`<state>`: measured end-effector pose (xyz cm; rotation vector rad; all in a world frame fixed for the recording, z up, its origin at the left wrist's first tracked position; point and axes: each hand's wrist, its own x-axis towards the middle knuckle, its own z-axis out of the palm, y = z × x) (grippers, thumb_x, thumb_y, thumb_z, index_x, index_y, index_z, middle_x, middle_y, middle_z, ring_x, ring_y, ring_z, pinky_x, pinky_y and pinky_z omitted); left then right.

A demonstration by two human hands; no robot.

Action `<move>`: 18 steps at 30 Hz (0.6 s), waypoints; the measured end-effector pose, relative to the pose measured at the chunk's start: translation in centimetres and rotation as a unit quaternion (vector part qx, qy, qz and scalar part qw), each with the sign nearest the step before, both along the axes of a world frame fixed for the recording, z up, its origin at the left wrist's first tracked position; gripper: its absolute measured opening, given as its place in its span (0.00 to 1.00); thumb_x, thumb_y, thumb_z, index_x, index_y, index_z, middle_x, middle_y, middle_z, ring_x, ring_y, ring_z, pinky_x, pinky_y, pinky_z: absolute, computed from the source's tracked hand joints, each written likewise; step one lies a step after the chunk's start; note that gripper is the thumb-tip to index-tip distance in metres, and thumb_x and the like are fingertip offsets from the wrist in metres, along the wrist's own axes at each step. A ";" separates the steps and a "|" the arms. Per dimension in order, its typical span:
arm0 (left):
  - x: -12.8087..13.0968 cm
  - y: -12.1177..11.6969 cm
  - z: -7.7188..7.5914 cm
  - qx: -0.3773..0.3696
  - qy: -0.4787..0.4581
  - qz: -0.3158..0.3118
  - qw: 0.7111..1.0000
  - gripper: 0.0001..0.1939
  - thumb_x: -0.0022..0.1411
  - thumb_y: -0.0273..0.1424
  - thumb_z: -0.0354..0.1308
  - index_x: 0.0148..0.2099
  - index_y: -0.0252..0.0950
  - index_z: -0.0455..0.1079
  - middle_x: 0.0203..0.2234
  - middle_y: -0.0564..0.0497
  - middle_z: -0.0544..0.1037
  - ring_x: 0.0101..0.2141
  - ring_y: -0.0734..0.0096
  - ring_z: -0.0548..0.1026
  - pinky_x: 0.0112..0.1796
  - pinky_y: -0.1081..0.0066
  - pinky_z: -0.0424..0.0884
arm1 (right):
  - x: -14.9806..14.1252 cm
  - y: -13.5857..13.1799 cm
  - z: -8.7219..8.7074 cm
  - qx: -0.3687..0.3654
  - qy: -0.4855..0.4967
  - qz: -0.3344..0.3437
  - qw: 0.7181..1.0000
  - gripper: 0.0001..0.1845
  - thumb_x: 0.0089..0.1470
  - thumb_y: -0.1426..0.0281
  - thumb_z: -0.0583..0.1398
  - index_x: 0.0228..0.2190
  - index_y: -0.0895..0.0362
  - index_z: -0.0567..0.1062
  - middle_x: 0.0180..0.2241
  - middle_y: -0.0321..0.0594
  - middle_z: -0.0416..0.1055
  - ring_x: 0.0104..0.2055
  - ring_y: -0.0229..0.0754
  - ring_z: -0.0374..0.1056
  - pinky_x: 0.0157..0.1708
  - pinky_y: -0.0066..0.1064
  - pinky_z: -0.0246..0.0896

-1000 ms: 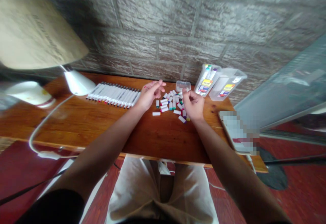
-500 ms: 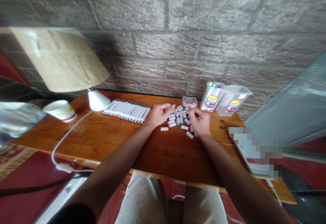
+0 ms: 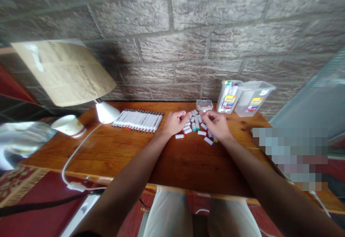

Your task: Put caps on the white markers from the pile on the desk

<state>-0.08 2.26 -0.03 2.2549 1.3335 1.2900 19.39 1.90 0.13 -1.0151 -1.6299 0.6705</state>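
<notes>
Several white marker caps (image 3: 197,126) with coloured ends lie in a loose heap on the wooden table. My left hand (image 3: 174,123) is at the heap's left side, its fingers curled in over the caps. On the right side my right hand (image 3: 217,125) is also curled, thumb and fingers together near the far caps. Whatever either hand pinches is too small or hidden to make out. A small clear plastic box (image 3: 204,105) stands just behind the heap. Left of my left hand, several capless white markers (image 3: 138,120) lie side by side in a row.
At the back right stand a clear case with markers (image 3: 228,97) and another clear case (image 3: 250,100). A lamp (image 3: 107,112), its white cord (image 3: 70,158) and a paper cup (image 3: 69,125) are at the left. A blurred-out flat object (image 3: 288,158) rests at the right edge.
My view has shifted a little, so the table's things sit further right in the picture. Both hands stay at the cap heap, with their fingers curled.
</notes>
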 end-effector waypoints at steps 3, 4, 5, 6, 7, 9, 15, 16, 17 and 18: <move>0.1 0.0 -0.1 0.004 0.004 -0.005 1.000 0.24 0.67 0.41 0.50 0.21 0.35 0.57 0.16 0.58 0.58 0.20 0.78 0.57 0.26 0.72 0.52 | -0.2 0.1 -0.2 -0.009 0.001 0.073 0.997 0.22 0.56 0.53 0.60 0.20 0.56 0.68 0.20 0.32 0.63 0.23 0.34 0.58 0.25 0.27 0.54; 0.1 0.0 -0.1 0.004 0.003 -0.007 1.000 0.24 0.67 0.41 0.50 0.21 0.35 0.57 0.16 0.58 0.58 0.20 0.78 0.57 0.26 0.72 0.52 | -0.2 0.1 -0.3 -0.011 -0.004 0.086 0.996 0.21 0.56 0.53 0.60 0.21 0.56 0.69 0.20 0.33 0.63 0.23 0.35 0.58 0.26 0.27 0.54; 0.1 0.0 -0.1 0.003 0.003 -0.009 1.000 0.24 0.67 0.41 0.50 0.21 0.35 0.57 0.16 0.58 0.58 0.20 0.78 0.57 0.26 0.72 0.52 | -0.2 0.1 -0.4 -0.013 -0.009 0.092 0.996 0.21 0.57 0.54 0.60 0.21 0.56 0.69 0.20 0.33 0.63 0.23 0.35 0.58 0.26 0.27 0.54; 0.2 0.0 -0.2 0.002 0.005 -0.011 1.000 0.23 0.67 0.41 0.50 0.21 0.35 0.57 0.16 0.58 0.58 0.20 0.78 0.57 0.26 0.72 0.52 | -0.2 0.0 -0.5 -0.016 -0.015 0.093 0.995 0.21 0.57 0.54 0.60 0.22 0.56 0.69 0.20 0.33 0.64 0.23 0.35 0.58 0.26 0.27 0.55; 0.2 0.0 -0.2 0.001 0.008 -0.013 1.000 0.23 0.67 0.41 0.50 0.22 0.35 0.57 0.16 0.58 0.59 0.20 0.78 0.57 0.26 0.72 0.53 | -0.2 0.1 -0.5 -0.018 -0.022 0.091 0.995 0.21 0.57 0.54 0.59 0.21 0.56 0.69 0.20 0.33 0.64 0.23 0.35 0.58 0.26 0.27 0.55; 0.2 0.1 -0.4 -0.003 0.017 -0.020 1.000 0.24 0.67 0.41 0.50 0.22 0.35 0.57 0.16 0.58 0.59 0.21 0.78 0.58 0.26 0.72 0.53 | -0.1 0.1 -0.7 -0.020 -0.038 0.081 0.996 0.23 0.57 0.53 0.59 0.20 0.56 0.69 0.20 0.34 0.65 0.24 0.35 0.59 0.27 0.27 0.56; 0.4 0.2 -0.6 -0.030 0.042 -0.044 0.998 0.24 0.66 0.41 0.51 0.21 0.35 0.57 0.16 0.58 0.59 0.21 0.78 0.58 0.26 0.73 0.53 | 0.0 0.6 -1.2 -0.025 -0.077 0.067 0.994 0.23 0.56 0.52 0.58 0.20 0.57 0.71 0.20 0.34 0.65 0.23 0.35 0.59 0.26 0.27 0.55; 0.4 0.1 -0.6 -0.035 0.044 -0.041 0.998 0.24 0.66 0.42 0.51 0.20 0.35 0.57 0.15 0.58 0.59 0.21 0.78 0.58 0.26 0.73 0.53 | 0.0 0.7 -1.3 -0.026 -0.079 0.068 0.994 0.23 0.57 0.52 0.58 0.20 0.56 0.71 0.20 0.34 0.66 0.23 0.36 0.59 0.26 0.28 0.55; 0.5 0.1 -0.6 -0.042 0.045 -0.036 0.997 0.25 0.66 0.43 0.51 0.20 0.35 0.57 0.15 0.57 0.59 0.20 0.78 0.58 0.25 0.73 0.53 | 0.0 0.8 -1.4 -0.025 -0.079 0.069 0.994 0.23 0.57 0.53 0.58 0.20 0.56 0.71 0.20 0.34 0.66 0.24 0.36 0.60 0.26 0.28 0.56; 0.5 0.1 -0.5 -0.048 0.046 -0.033 0.997 0.25 0.65 0.44 0.51 0.20 0.35 0.57 0.15 0.57 0.59 0.20 0.78 0.58 0.25 0.73 0.53 | 0.0 0.8 -1.5 -0.024 -0.080 0.070 0.994 0.23 0.57 0.53 0.58 0.20 0.56 0.71 0.20 0.34 0.67 0.24 0.36 0.60 0.27 0.28 0.56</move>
